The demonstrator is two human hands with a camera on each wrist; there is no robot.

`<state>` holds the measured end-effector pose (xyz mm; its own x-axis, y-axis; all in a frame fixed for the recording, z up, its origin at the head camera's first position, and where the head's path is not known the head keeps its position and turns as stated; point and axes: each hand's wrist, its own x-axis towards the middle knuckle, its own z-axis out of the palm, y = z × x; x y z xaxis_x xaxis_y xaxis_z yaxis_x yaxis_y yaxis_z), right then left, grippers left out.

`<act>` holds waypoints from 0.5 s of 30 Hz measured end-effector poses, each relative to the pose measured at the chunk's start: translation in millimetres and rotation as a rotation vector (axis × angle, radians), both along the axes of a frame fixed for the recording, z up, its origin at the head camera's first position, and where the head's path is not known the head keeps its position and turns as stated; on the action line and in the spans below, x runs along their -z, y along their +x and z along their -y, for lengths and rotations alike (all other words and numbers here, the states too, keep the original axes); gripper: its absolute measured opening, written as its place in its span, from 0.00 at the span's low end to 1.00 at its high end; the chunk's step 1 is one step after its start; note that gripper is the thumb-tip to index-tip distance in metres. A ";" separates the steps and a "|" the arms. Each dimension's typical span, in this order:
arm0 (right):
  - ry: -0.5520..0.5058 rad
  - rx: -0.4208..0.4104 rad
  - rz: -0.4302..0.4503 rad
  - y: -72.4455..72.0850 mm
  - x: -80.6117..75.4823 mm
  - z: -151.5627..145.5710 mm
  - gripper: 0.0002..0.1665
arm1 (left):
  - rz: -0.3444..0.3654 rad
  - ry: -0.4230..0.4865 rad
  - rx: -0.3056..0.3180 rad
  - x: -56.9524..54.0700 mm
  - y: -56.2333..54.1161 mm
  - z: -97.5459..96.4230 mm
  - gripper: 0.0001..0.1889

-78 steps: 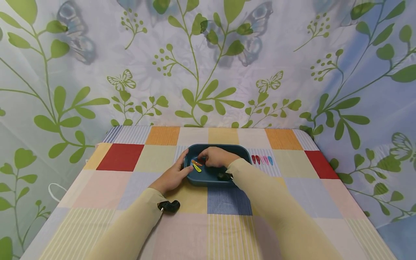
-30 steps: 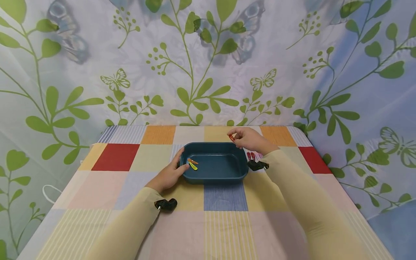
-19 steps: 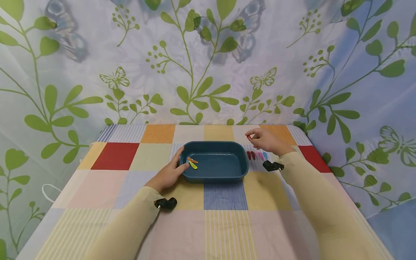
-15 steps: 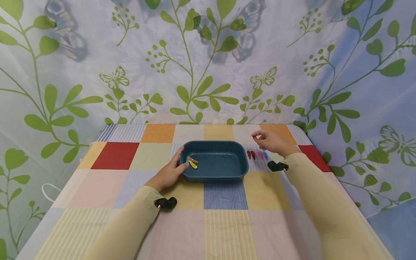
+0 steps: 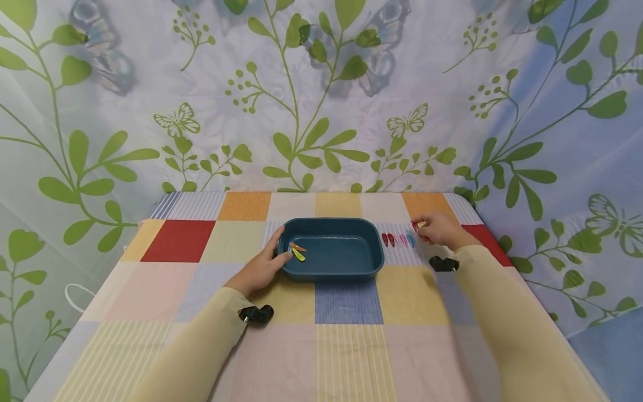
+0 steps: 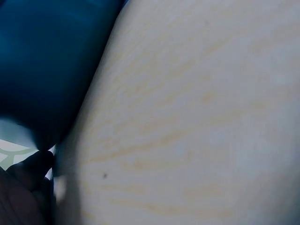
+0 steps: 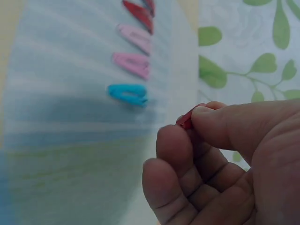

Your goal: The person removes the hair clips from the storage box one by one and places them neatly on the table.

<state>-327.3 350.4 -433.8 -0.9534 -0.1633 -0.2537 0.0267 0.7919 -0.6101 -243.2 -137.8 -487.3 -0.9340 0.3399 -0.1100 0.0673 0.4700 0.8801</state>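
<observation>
Between the thumb and fingers of my right hand (image 5: 439, 230) is a red snap hair clip (image 7: 186, 121), held just above the cloth. To its left lies a row of hair clips: two red, a light pink one (image 7: 134, 38), a pink one (image 7: 131, 64) and a blue one (image 7: 127, 94). My left hand (image 5: 261, 271) grips the left end of a dark blue tray (image 5: 331, 277), thumb over the rim and fingers along the outer wall. Inside the tray near that thumb lie an orange hair clip (image 5: 298, 247) and a yellow hair clip (image 5: 298, 255).
A patchwork cloth (image 5: 349, 363) covers the table. Behind it hangs a curtain (image 5: 321, 95) printed with leaves and butterflies. A white loop of cord (image 5: 75, 298) shows beyond the table's left side.
My right hand has taken a red hair clip out of the tray, carried it right past the row and lowered it toward the cloth. My left hand has stayed at the tray.
</observation>
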 end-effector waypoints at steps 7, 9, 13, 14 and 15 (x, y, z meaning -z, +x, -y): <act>0.047 0.038 0.027 1.7 14.0 -6.7 0.27 | -0.003 0.015 0.003 -0.6 -0.1 -1.2 0.40; 0.040 0.041 0.027 1.7 17.6 -7.0 0.27 | -0.004 0.021 0.002 -0.5 -0.2 -1.7 0.41; 0.019 0.055 0.041 0.4 22.5 -7.2 0.26 | -0.009 0.019 0.001 0.1 -0.1 -1.8 0.41; 0.023 0.056 0.042 -0.1 23.2 -7.2 0.26 | -0.009 0.018 0.002 0.2 -0.1 -1.8 0.41; 0.028 0.059 0.044 -0.4 23.6 -6.8 0.26 | -0.010 0.020 0.003 0.2 -0.2 -1.8 0.41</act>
